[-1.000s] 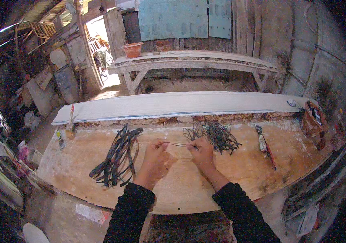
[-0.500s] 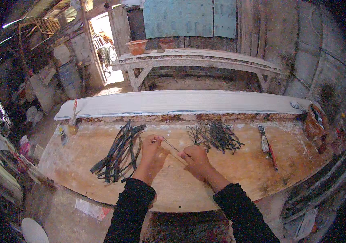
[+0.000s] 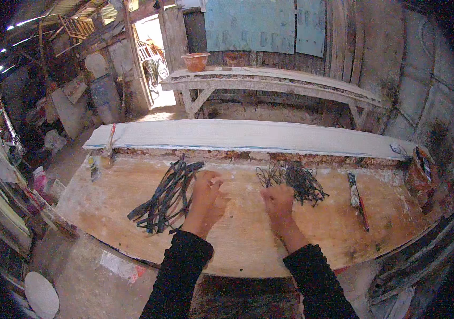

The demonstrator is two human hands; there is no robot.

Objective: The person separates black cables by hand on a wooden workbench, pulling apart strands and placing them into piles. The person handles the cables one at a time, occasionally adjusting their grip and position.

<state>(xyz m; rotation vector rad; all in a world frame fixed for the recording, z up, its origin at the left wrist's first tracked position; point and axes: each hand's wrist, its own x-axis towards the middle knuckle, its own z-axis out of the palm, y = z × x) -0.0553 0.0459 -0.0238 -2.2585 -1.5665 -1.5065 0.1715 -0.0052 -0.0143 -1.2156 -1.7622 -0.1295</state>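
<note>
My left hand (image 3: 206,190) is over the wooden board, its fingers curled, right beside a pile of flat dark strips (image 3: 166,194). My right hand (image 3: 278,201) is closed, knuckles up, at the near left edge of a tangle of thin dark strands (image 3: 301,181). A gap of bare wood lies between the two hands. No strand shows clearly across it, and whatever is in the fingers is hidden or too thin to make out.
Right of the strands lie a dark-and-white tool (image 3: 353,191) and a red pen-like stick (image 3: 363,213). A long white slab (image 3: 237,135) runs along the board's far edge. A brush-like tool (image 3: 109,146) leans at left; a brown container (image 3: 420,170) stands at right.
Half a second ago both hands pinched a thin dark strand stretched between them. They have since moved apart, and that strand no longer shows. The whole view has shifted slightly.
</note>
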